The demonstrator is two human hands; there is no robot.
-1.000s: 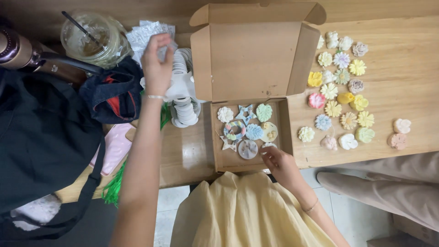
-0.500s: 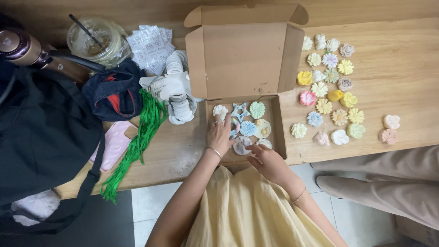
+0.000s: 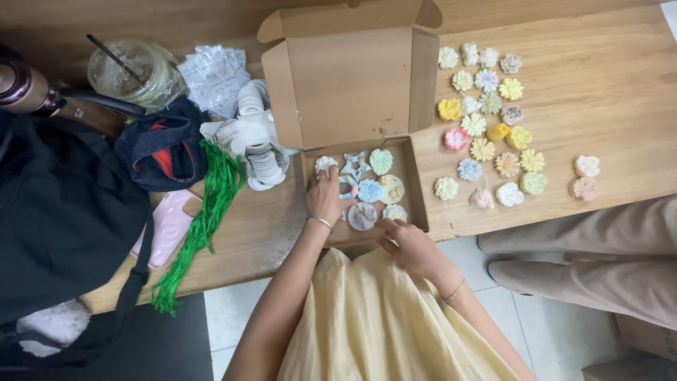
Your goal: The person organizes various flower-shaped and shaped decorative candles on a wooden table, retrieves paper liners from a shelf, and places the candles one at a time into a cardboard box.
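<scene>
An open brown cardboard box (image 3: 416, 185) lies on the wooden table with its lid flap standing up behind it. Inside lie several small pastel pieces shaped like leaves, stars and rounds (image 3: 369, 189). My left hand (image 3: 326, 200) rests in the box's left half, fingers on the pieces near a white one (image 3: 325, 164). My right hand (image 3: 407, 243) is at the box's front right corner, fingers bent beside a pale round piece (image 3: 395, 212). Whether either hand grips a piece is hidden.
Several flower-shaped pastel pieces (image 3: 493, 113) lie in rows on the table right of the box. To the left are a stack of white discs (image 3: 257, 137), green raffia (image 3: 204, 219), a dark pouch (image 3: 163, 148), a plastic cup (image 3: 134, 67) and a black bag (image 3: 60, 226). Another person's legs (image 3: 599, 261) stand at right.
My left hand came down from the white discs at upper left into the box. My right hand stays at the box's front edge. The view shifted slightly.
</scene>
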